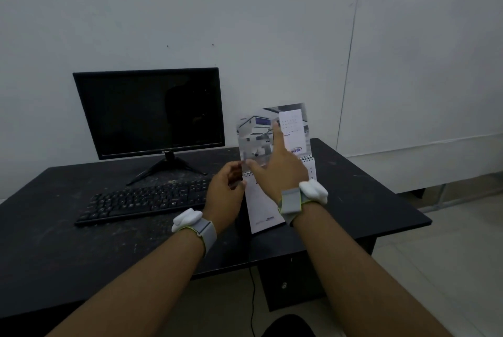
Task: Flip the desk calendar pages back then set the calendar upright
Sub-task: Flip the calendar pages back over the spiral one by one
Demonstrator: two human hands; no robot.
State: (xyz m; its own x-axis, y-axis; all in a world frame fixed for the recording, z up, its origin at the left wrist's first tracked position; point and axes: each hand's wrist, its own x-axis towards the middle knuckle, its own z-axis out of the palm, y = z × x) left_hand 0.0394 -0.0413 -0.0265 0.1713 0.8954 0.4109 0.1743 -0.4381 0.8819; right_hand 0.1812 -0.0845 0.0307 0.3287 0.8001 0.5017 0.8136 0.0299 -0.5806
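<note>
A white spiral-bound desk calendar (261, 208) stands on the black desk (81, 255), right of centre. One printed page (255, 135) is lifted up above the spiral binding, showing a grey picture and a small date grid upside down. My right hand (275, 168) presses flat against this raised page with the index finger stretched upward and the thumb near the page's lower left. My left hand (226, 189) is at the calendar's left edge by the binding, fingers curled on the page's lower corner. Both wrists carry grey bands with white devices.
A black monitor (149, 113) with a dark screen stands at the back left on its stand. A black keyboard (144, 200) lies in front of it, just left of my left hand. The desk's right edge (394, 192) drops to a tiled floor. A cable (251, 296) hangs below the front edge.
</note>
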